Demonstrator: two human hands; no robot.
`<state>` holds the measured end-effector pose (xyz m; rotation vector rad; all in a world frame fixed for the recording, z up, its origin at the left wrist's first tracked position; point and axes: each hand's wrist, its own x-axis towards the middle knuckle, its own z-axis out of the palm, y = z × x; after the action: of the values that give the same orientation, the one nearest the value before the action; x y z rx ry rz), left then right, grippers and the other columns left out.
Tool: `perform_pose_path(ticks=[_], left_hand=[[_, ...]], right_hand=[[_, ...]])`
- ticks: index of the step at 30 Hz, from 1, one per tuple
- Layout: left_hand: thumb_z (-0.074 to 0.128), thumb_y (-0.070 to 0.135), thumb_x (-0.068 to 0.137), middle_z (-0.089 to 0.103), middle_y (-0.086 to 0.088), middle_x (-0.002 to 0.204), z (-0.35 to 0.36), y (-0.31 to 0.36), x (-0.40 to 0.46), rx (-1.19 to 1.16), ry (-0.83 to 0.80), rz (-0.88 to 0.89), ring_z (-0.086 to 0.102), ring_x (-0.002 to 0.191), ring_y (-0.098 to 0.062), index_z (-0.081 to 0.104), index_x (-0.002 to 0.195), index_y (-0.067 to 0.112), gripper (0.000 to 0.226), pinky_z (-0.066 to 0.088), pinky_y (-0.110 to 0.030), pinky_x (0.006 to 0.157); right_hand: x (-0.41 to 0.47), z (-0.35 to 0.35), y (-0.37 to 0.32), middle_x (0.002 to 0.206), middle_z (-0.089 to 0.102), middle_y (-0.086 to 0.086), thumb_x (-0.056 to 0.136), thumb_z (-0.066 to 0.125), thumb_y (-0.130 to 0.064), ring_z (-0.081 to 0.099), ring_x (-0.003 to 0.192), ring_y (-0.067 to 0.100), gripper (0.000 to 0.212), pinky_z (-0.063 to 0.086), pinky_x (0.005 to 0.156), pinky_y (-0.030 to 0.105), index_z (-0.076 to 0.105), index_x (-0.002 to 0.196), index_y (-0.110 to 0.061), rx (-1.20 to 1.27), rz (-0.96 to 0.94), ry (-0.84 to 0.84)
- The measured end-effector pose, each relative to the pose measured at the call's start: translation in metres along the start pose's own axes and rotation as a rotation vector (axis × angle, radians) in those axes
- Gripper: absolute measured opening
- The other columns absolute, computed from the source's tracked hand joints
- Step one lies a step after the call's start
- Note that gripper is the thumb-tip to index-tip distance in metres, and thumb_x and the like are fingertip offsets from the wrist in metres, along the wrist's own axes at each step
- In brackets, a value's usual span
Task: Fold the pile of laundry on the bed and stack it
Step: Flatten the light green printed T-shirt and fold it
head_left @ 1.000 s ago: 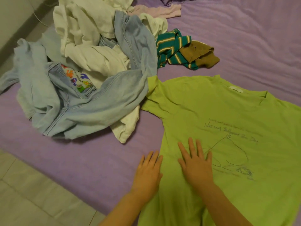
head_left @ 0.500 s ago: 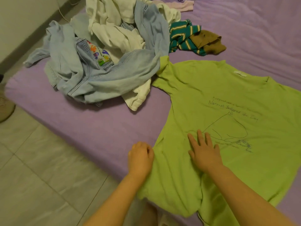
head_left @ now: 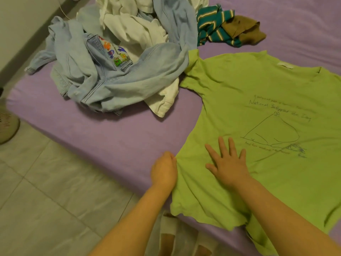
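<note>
A lime-green T-shirt (head_left: 245,111) lies spread face-up on the purple-sheeted bed (head_left: 96,133), its hem reaching the near edge and its collar toward the far side, a line drawing and handwritten text across the chest. The person's right hand (head_left: 227,163) rests flat on the shirt's lower front, fingers straight and splayed. The left hand (head_left: 164,171) sits at the shirt's left side seam near the bed's near edge, fingers curled under and pinching the green fabric at its border. Toward the bed's far left corner sits the unfolded pile — pale blue denim jeans (head_left: 118,74) with a cartoon-print patch, tangled with cream-white garments (head_left: 132,28). Just beyond the shirt's left sleeve, near the far edge, lie a teal striped garment (head_left: 212,24) and a crumpled brown one (head_left: 245,33), touching each other. A grey tiled floor (head_left: 46,200) runs along the bed's near side — a light shoe (head_left: 7,124) stands on it by the left corner.
</note>
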<state>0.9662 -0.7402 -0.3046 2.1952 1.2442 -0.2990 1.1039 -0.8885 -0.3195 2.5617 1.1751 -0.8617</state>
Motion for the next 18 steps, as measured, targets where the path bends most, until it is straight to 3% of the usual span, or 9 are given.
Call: perform_pose_path(ticks=[2,5,8,10,12,15,18], left_hand=[[0.042,0.025,0.099,0.063,-0.01,0.093,0.001,-0.003,-0.005,-0.232,-0.065,-0.015,0.059,0.092,-0.034,0.044,0.092,0.018,0.01,0.034,-0.036,0.065],[0.056,0.027,0.095,0.058,-0.002,0.079,0.004,-0.009,-0.021,-0.47,-0.177,-0.05,0.058,0.081,-0.026,0.045,0.103,0.018,0.016,0.044,-0.037,0.073],[0.068,0.02,0.086,0.052,0.004,0.072,0.007,-0.023,-0.041,-0.518,-0.322,-0.084,0.053,0.069,-0.012,0.046,0.11,0.022,0.032,0.045,-0.026,0.065],[0.065,0.015,0.089,0.054,0.0,0.076,0.009,-0.034,-0.055,-0.507,-0.378,-0.106,0.053,0.075,-0.017,0.054,0.107,0.014,0.021,0.042,-0.027,0.066],[0.055,0.012,0.094,0.057,-0.007,0.082,0.008,-0.044,-0.068,-0.539,-0.332,-0.135,0.05,0.079,-0.019,0.058,0.1,0.006,0.009,0.041,-0.031,0.069],[0.047,0.014,0.098,0.064,-0.008,0.094,-0.001,-0.053,-0.079,-0.671,-0.225,-0.185,0.058,0.085,-0.023,0.058,0.096,0.013,0.011,0.047,-0.036,0.079],[0.056,0.02,0.095,0.061,-0.006,0.079,-0.012,-0.06,-0.072,-0.553,-0.146,-0.152,0.055,0.074,-0.021,0.059,0.081,0.016,0.014,0.04,-0.032,0.067]], right_hand=[[-0.002,0.006,-0.005,0.157,-0.022,0.004,0.094,0.019,-0.064,-0.024,0.143,0.032,0.064,0.004,0.112,0.062,-0.013,0.146,-0.045,0.027,0.05,0.028],[-0.013,0.014,-0.02,0.158,-0.018,0.003,0.093,0.019,-0.065,-0.021,0.144,0.029,0.064,0.003,0.112,0.06,-0.006,0.148,-0.044,0.151,0.116,0.052],[-0.035,0.027,-0.044,0.159,-0.017,0.003,0.093,0.02,-0.065,-0.02,0.144,0.029,0.064,0.0,0.113,0.059,-0.003,0.149,-0.043,0.187,0.126,0.041],[-0.051,0.038,-0.058,0.159,-0.014,0.003,0.094,0.02,-0.064,-0.018,0.145,0.028,0.064,-0.003,0.113,0.056,-0.003,0.149,-0.042,0.186,0.123,0.048],[-0.068,0.047,-0.067,0.16,-0.007,0.002,0.095,0.02,-0.061,-0.012,0.146,0.025,0.062,-0.003,0.115,0.051,0.0,0.15,-0.041,0.22,0.145,0.066],[-0.096,0.057,-0.076,0.161,0.004,0.002,0.098,0.021,-0.055,-0.002,0.148,0.022,0.058,0.003,0.116,0.046,0.006,0.151,-0.036,0.3,0.223,0.107],[-0.12,0.064,-0.08,0.161,0.002,0.003,0.099,0.019,-0.053,-0.002,0.147,0.025,0.056,0.0,0.116,0.047,0.006,0.151,-0.036,0.287,0.277,0.074]])
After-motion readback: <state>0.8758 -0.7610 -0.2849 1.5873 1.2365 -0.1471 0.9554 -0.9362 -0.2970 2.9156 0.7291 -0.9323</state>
